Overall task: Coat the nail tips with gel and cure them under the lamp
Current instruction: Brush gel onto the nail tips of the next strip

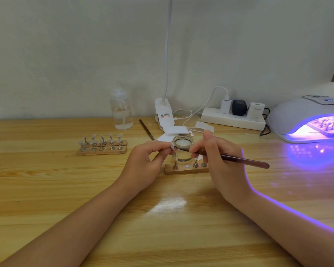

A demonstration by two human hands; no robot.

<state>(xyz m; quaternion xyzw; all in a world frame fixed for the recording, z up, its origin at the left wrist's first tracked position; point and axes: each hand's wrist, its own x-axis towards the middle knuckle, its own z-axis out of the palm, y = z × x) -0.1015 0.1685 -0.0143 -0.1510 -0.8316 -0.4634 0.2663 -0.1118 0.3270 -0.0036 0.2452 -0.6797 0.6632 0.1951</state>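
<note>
- I judge I am in the coating step: my left hand (147,160) pinches 1 nail tip (172,147) on its small stand between thumb and curled fingers, just in front of the gel jar (182,149).
- My right hand (218,157) grips the brush (239,158) like a pen, its bristle end touching the held tip.
- The wooden holder strip (183,169) right below the jar carries 3 metal stands and 1 bare disc; I take that gap as the held tip's seat.
- Next, I think, the move calls for a thin, even stroke, then setting the stand back upright without smearing wet gel.
- The jar is clear glass, round, with a threaded rim and pale contents.
- The curing lamp (297,114), a smooth white dome, glows violet at far right with a strip of tips inside.
- A second rack (102,145) of 10 translucent tips waits to the left on the glossy pine table (46,189).
</note>
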